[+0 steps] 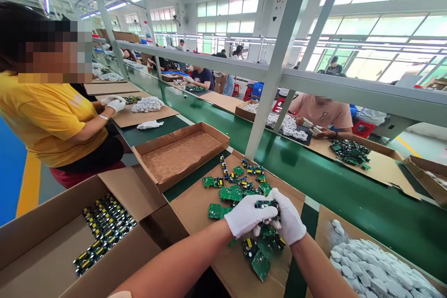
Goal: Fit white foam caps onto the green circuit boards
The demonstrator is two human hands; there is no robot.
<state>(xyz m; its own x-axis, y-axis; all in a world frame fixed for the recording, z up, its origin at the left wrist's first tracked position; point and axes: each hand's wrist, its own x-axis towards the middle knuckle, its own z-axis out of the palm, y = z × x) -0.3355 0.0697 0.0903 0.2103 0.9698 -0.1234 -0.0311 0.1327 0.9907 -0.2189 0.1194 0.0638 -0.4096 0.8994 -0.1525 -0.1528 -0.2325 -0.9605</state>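
Note:
Both my hands wear white gloves and meet over a cardboard sheet [195, 205]. Between them is a small circuit board [267, 204] with dark components. My left hand [247, 216] grips it from the left, thumb across its front. Around its right side curl the fingers of my right hand [288, 219]. Below and behind the hands lie loose green circuit boards [230, 193], some plain side up, others showing yellow and black parts. Another green board [260, 265] rests nearer to me. The gloves hide part of the held board.
At left, an open carton [42, 242] holds rows of circuit boards [108, 219]. A shallow cardboard tray [181, 156] sits beyond it. White pieces [377, 265] are heaped at right. A green conveyor belt [331, 186] and a metal post [275, 65] stand ahead. Co-workers sit at left and across.

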